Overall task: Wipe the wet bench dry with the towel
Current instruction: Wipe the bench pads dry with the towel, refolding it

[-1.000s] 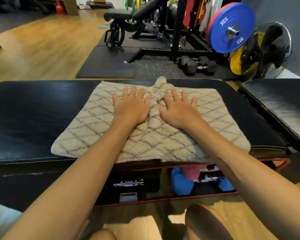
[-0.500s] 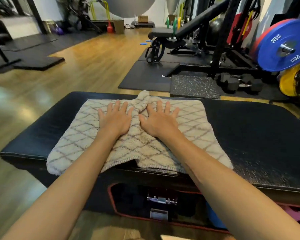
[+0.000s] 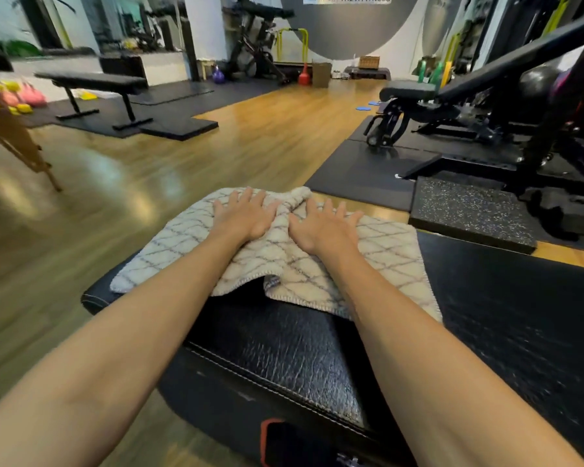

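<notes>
A cream towel point(image 3: 378, 261) with a grey diamond pattern lies spread over the left end of the black padded bench point(image 3: 506, 318). My left hand point(image 3: 246, 215) presses flat on the towel's far middle, fingers straight and spread. My right hand point(image 3: 324, 227) presses flat beside it, a bunched fold of towel between the two. The towel's near edge is lifted and folded between my forearms. The bench surface to the right shows fine glistening streaks.
Wooden floor lies beyond the bench's left end. A speckled rubber mat point(image 3: 469, 210) and a black rack with an inclined bench point(image 3: 486, 106) stand at the far right. A flat bench point(image 3: 91, 84) is at the far left on black mats.
Both hands have slid the towel leftward along the bench to its left end. The towel's near edge has ridden up onto the pad and bunched.
</notes>
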`<state>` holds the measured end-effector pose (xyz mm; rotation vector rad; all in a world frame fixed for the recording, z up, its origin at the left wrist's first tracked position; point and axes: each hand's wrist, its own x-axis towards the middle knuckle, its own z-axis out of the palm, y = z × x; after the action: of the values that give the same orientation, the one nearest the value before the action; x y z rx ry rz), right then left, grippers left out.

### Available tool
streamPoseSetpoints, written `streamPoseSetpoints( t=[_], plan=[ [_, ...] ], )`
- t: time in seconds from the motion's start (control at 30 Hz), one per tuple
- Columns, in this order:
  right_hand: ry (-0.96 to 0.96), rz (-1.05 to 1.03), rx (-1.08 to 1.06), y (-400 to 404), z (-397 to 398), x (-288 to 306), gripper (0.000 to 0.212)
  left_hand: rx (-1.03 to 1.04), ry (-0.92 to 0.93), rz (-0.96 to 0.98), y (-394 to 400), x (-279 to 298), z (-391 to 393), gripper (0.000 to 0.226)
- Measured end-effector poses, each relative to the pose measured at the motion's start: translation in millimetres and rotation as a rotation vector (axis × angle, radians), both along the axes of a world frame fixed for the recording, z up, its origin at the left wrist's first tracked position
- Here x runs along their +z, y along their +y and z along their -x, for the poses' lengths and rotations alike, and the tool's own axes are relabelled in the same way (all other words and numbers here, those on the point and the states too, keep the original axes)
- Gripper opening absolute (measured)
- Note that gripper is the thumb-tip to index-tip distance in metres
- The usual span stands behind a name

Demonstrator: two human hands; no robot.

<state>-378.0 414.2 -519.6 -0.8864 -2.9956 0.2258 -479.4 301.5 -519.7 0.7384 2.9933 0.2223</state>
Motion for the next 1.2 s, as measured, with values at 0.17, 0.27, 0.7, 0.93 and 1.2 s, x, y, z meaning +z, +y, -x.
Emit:
streamPoseSetpoints(
  t=[0.17, 0.27, 0.7, 0.93, 1.2],
  plan=[
    [0.034, 0.012, 0.011, 2, 16, -3, 0.081, 0.038, -0.029, 0.027, -14, 0, 48, 0.072],
    [0.029, 0.029, 0.006, 3, 16, -3, 0.081, 0.025, -0.016, 0.018, -14, -3, 50, 0.074],
    [-0.05, 0.05, 0.178, -7, -55, 1, 0.079, -0.042, 0.029, 0.042, -35, -9, -24, 0.066],
    [-0.073, 0.044, 0.124, 22, -154, 6, 0.077, -0.08, -0.026, 0.039, -8, 2, -105, 0.072],
    [-0.077, 0.013, -0.039, 101, -244, 12, 0.078, -0.265, -0.132, 0.087, 71, 10, -176, 0.074]
  ],
)
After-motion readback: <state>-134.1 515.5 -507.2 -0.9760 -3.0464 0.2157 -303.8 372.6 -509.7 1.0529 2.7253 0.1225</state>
